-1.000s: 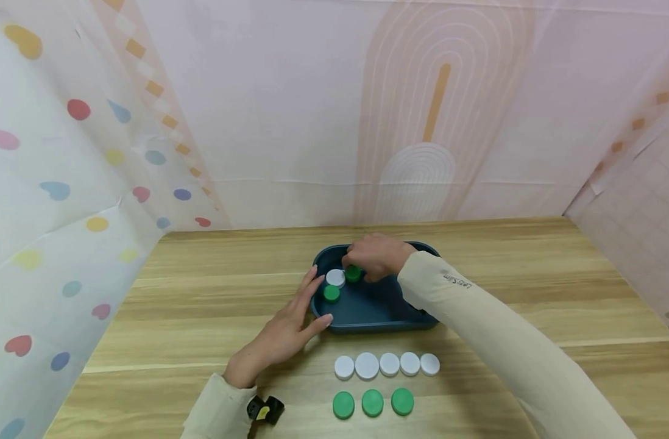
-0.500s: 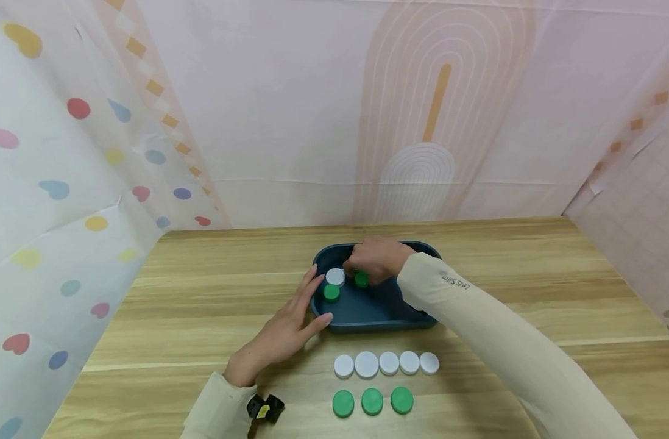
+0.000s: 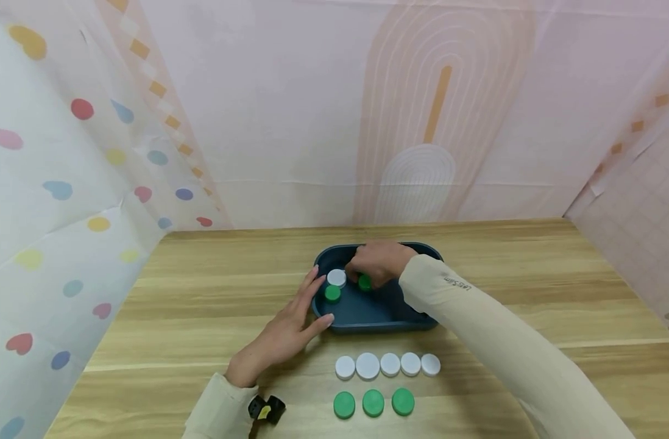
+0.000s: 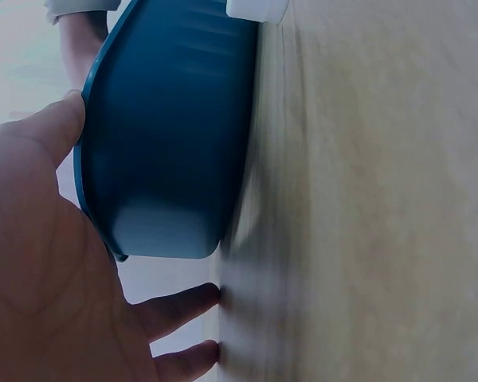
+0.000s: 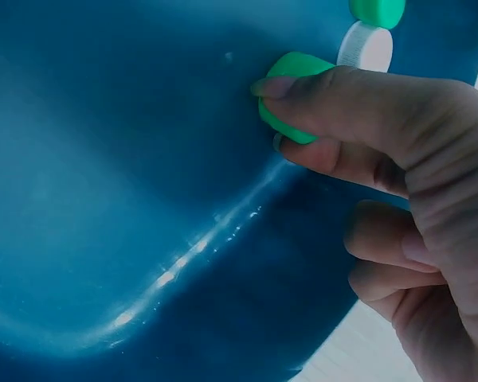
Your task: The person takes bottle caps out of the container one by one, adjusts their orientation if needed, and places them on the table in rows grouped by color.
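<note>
Inside the dark blue tray point(image 3: 362, 314), my right hand point(image 3: 379, 262) pinches a green bottle cap point(image 5: 299, 65) between thumb and finger. In the right wrist view this cap is tilted near the tray's inner wall. A white cap point(image 3: 337, 278) and a second green cap point(image 3: 332, 294) lie at the tray's left end. My left hand point(image 3: 279, 335) rests at the tray's left side with its fingers spread. In the left wrist view its thumb point(image 4: 60, 123) touches the rim, while two fingertips reach down to the table.
In front of the tray, several white caps point(image 3: 367, 366) form a row on the wooden table point(image 3: 214, 292). Nearer to me lies a row of three green caps point(image 3: 373, 403). A patterned cloth backdrop point(image 3: 290, 122) stands behind the table.
My right hand has shifted slightly right and toward me in the tray, and the pinched green cap has moved with it, away from the white cap. The left hand stays in place.
</note>
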Available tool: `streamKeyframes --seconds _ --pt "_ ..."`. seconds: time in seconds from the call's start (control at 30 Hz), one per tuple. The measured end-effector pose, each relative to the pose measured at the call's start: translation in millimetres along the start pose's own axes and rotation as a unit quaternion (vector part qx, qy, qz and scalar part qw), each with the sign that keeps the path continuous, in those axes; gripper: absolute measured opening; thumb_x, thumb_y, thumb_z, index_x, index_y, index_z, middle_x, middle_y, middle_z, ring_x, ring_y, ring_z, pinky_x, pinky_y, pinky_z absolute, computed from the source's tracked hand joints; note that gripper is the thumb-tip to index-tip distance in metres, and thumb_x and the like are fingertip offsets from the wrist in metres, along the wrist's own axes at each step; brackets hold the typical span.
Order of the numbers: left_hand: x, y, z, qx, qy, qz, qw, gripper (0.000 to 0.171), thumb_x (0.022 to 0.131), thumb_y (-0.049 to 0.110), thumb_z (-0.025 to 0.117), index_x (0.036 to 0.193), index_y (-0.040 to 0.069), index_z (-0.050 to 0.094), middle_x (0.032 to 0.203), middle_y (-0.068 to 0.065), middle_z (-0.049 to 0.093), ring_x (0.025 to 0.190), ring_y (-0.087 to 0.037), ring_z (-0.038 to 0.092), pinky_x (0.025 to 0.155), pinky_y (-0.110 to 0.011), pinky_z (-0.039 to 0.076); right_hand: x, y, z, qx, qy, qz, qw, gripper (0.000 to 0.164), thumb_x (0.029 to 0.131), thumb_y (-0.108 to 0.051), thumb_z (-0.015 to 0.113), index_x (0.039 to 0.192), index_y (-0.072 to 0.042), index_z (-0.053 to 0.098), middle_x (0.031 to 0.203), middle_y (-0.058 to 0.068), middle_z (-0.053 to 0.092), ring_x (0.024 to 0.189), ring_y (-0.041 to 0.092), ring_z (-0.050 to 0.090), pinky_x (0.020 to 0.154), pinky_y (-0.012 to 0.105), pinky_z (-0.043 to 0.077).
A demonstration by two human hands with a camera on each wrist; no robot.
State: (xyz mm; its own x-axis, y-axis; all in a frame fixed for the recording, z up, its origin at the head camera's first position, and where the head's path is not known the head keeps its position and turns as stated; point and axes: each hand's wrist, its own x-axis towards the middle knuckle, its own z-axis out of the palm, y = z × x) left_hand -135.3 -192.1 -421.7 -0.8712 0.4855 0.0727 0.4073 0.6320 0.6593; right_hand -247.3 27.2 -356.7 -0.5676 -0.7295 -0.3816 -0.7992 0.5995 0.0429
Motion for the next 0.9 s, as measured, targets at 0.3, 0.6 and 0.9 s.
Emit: streamKeyframes --seconds 0.3,0.6,0.9 --pt "-0.5 0.5 -3.5 0.004 0.004 -0.003 1.0000 0.071 0.099 0.044 0.048 0.155 0.019 0.011 0.160 0.005 -0.006 0.142 -0.029 0.016 0.103 -0.059 0.030 -7.5 3.4 -6.4 0.036 0.011 -0.003 0.999 0.031 0.081 -0.011 0.077 0.110 -0.020 0.068 0.098 -0.005 0.063 0.080 0.013 0.055 0.080 0.029 0.050" --pt "-0.2 -2.0 -4.1 0.009 0.007 -0.003 0.9999 0.072 0.099 0.043 0.048 0.155 0.017 0.010 0.160 0.002 -0.005 0.142 -0.031 0.018 0.104 -0.060 0.029 -25.3 4.4 -12.1 0.043 0.020 0.006 0.999 0.035 0.080 -0.019 0.079 0.113 -0.022 0.068 0.103 -0.003 0.065 0.083 0.012 0.056 0.079 0.028 0.050" --pt "-0.9 -1.2 -3.6 0.007 0.003 -0.006 1.0000 0.072 0.099 0.044 0.048 0.155 0.018 0.010 0.160 0.004 -0.006 0.142 -0.031 0.016 0.104 -0.060 0.028 -52.2 4.1 -12.4 0.034 0.049 -0.005 0.998 0.034 0.079 -0.021 0.080 0.110 -0.024 0.068 0.096 -0.006 0.063 0.079 0.011 0.055 0.075 0.025 0.049"
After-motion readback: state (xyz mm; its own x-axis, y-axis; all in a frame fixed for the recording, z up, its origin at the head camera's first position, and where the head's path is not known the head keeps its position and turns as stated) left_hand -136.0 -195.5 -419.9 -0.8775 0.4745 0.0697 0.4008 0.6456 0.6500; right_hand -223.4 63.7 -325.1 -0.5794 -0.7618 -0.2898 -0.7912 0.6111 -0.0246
